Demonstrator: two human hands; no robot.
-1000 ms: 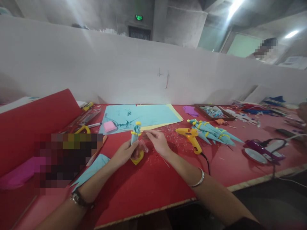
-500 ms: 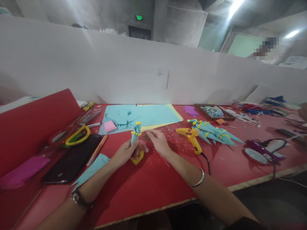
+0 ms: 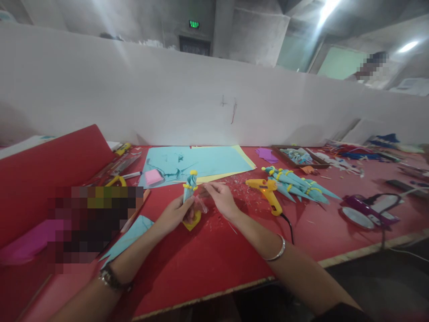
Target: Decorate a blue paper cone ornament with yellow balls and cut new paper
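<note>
My left hand [image 3: 177,213] is closed around the lower part of a blue paper cone [image 3: 189,192], which stands nearly upright with yellow trim and a yellow ball at its top. Just right of the cone, my right hand [image 3: 219,199] has thumb and fingers pinched together; whatever lies between them is too small to make out. Below the left hand lies a yellow item [image 3: 191,222], beside clear plastic. A yellow glue gun [image 3: 266,192] with a small orange light rests to the right, next to several blue cones [image 3: 301,185] with yellow trim.
Blue sheets [image 3: 208,161] over yellow paper lie at the back. A pink pad [image 3: 153,176] and a marker [image 3: 132,174] sit at the left, with a blue paper piece [image 3: 132,235] near the left forearm. A brown tray [image 3: 321,164] of scraps and a purple tool [image 3: 372,212] are at the right.
</note>
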